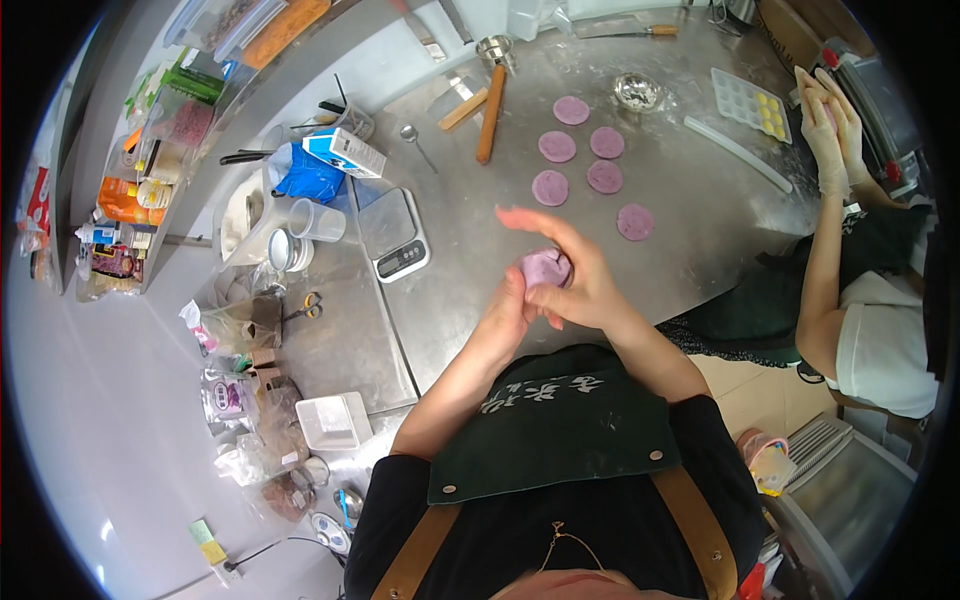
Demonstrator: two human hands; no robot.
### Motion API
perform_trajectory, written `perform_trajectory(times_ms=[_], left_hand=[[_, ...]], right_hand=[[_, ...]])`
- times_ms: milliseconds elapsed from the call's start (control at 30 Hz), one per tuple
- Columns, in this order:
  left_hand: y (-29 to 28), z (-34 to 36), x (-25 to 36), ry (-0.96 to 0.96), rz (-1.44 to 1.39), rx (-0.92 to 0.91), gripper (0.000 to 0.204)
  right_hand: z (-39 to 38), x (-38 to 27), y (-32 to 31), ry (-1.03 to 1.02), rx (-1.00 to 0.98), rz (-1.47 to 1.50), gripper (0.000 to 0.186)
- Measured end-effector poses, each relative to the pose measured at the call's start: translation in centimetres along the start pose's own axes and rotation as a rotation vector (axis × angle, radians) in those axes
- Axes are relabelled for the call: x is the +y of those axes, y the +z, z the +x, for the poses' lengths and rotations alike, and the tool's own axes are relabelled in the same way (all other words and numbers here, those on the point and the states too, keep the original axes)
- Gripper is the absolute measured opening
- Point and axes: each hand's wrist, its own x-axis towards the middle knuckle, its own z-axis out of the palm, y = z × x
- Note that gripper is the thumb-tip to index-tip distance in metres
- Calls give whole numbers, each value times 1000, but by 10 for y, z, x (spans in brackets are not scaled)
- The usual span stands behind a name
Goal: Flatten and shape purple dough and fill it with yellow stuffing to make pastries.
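In front of my chest, both hands are on a lump of pale purple dough (545, 268) with folds on its top. My left hand (508, 312) cups it from the left and below, the thumb against its side. My right hand (585, 278) wraps its right side; the thumb lies on the near side of the dough and the index finger stretches out past it. Beyond my hands, several flat round purple dough discs (604, 177) lie apart on the metal table (680, 190). The nearest disc (635, 222) is to the right of my right hand.
A digital scale (402, 258) stands to the left, near a rolling pin (491, 115) and a metal bowl (638, 92). At the right, a co-worker's gloved hands (833, 135) are pressed together beside a tray of yellow balls (752, 105). A white plastic stick (738, 153) lies between.
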Motion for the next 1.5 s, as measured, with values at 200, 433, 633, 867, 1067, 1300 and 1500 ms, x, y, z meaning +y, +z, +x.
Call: perform_trajectory(times_ms=[200, 433, 633, 867, 1067, 1300, 1500], left_hand=[[-17, 5, -10, -20, -30, -155, 78], [-3, 1, -10, 104, 174, 55, 79], [-11, 0, 0, -32, 12, -85, 81], [-1, 2, -13, 82, 52, -23, 79], [-11, 1, -2, 24, 7, -50, 76], [-5, 4, -5, 58, 45, -51, 75], [-11, 2, -12, 89, 31, -12, 75]], right_hand=[[-3, 14, -22, 24, -208, -97, 19], [-2, 12, -14, -27, -168, -131, 21], [-2, -1, -11, 33, -160, -124, 19], [-6, 25, -18, 39, -146, 54, 16], [0, -11, 2, 129, 95, 72, 18], [-6, 22, -12, 197, -100, 59, 21], [0, 7, -14, 35, -163, 13, 22]])
